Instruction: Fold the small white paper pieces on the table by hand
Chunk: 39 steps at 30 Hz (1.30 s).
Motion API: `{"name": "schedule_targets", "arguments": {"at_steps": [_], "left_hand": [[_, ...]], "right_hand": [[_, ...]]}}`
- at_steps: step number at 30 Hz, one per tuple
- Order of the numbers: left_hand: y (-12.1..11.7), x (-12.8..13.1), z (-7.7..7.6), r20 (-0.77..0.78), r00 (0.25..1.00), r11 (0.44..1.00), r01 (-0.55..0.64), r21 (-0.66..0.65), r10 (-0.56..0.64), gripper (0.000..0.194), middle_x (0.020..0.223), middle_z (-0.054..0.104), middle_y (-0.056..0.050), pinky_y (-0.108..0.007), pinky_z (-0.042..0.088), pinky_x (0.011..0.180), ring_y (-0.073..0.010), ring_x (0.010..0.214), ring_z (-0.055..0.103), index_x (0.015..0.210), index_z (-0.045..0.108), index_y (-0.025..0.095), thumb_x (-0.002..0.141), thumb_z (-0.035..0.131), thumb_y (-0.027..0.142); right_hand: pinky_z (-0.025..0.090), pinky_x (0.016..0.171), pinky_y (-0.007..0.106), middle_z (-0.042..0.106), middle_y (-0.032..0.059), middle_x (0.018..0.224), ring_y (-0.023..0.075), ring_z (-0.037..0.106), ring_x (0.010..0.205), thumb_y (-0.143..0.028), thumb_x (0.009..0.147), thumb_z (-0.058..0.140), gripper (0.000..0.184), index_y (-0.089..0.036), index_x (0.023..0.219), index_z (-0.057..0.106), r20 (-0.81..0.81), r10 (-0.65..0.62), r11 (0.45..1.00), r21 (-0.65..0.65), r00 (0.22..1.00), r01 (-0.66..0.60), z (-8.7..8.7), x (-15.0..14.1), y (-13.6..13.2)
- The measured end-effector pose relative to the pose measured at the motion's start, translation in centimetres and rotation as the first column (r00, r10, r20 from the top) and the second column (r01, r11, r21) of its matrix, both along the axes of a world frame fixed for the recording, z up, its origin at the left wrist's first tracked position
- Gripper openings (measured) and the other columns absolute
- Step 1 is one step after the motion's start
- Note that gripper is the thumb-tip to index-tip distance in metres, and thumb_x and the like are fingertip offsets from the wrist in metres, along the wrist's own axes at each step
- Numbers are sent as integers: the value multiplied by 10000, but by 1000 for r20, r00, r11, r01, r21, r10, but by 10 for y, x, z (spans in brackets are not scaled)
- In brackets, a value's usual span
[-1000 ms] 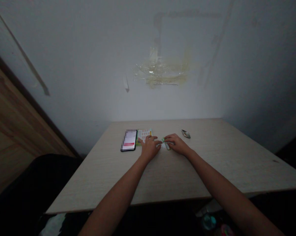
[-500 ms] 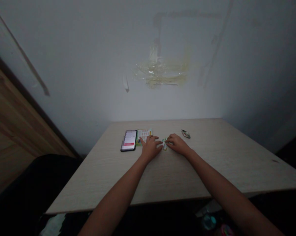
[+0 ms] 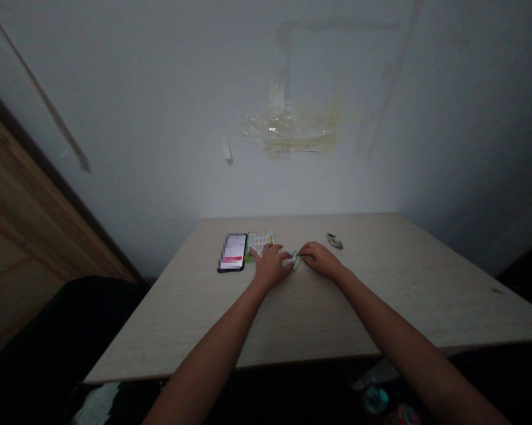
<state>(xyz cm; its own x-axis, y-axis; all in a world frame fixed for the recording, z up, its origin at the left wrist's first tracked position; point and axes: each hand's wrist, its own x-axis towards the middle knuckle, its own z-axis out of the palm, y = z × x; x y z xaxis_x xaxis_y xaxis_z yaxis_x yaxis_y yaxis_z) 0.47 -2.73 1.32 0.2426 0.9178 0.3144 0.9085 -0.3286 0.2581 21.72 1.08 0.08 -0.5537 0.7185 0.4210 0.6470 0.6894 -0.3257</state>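
Note:
On a pale wooden table (image 3: 319, 319) both my hands meet over a small green and white piece of folded paper (image 3: 296, 260). My left hand (image 3: 269, 265) rests on the table with its fingertips pinching the paper's left side. My right hand (image 3: 321, 258) pinches the right side of the same piece. The paper lies low on the tabletop between the two hands and is mostly hidden by the fingers.
A black phone (image 3: 232, 252) with a lit screen lies left of my left hand, next to a printed green and orange sheet (image 3: 259, 241). A small dark folded object (image 3: 335, 239) sits behind my right hand. A white wall with tape residue stands behind the table.
The small paper between my fingers has been turned and pressed smaller; both hands stay in nearly the same place.

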Motion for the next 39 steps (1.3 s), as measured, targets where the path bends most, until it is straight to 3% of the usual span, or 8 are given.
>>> {"name": "schedule_targets", "arguments": {"at_steps": [9,21,28,34,39], "left_hand": [[4,-2,-2,35,999,1000,7,-9,-7,235,1388,561,-12,-788,-30,1074,-366,1347,352,1021,744,397,821,674,499],[1,-5,2,19,1000,1000,-14,17,14,247,1367,576,-37,-783,-20,1083,-352,1336,373,1089,730,402,862,639,439],[6,-9,0,32,999,999,42,0,-42,207,1378,592,36,-779,-24,1091,-347,1362,350,1022,750,430,901,597,359],[6,-10,3,25,997,997,69,-39,-68,228,1389,583,51,-784,-36,1085,-371,1361,344,1027,748,435,844,640,516],[6,-9,6,21,997,996,71,-56,-70,257,1389,583,39,-770,-47,1095,-363,1353,357,1035,748,428,819,663,540]], "right_hand": [[460,897,339,688,83,988,210,596,969,-135,877,585,265,-204,1071,753,48,-13,1000,12,999,12,7,-3,-7],[437,868,326,656,78,947,202,563,950,-106,853,594,310,-222,1097,747,83,-3,1000,29,997,1,8,-3,-8],[423,821,325,633,79,915,199,548,906,-123,851,612,270,-214,1060,757,126,31,997,61,992,-39,9,-4,-10],[422,814,314,626,76,925,192,549,901,-127,851,617,262,-213,1054,757,101,40,999,30,994,-43,10,-3,-10],[436,824,309,612,66,915,188,550,903,-147,853,627,252,-207,1064,752,30,42,999,-24,999,-41,4,-3,-6]]}}
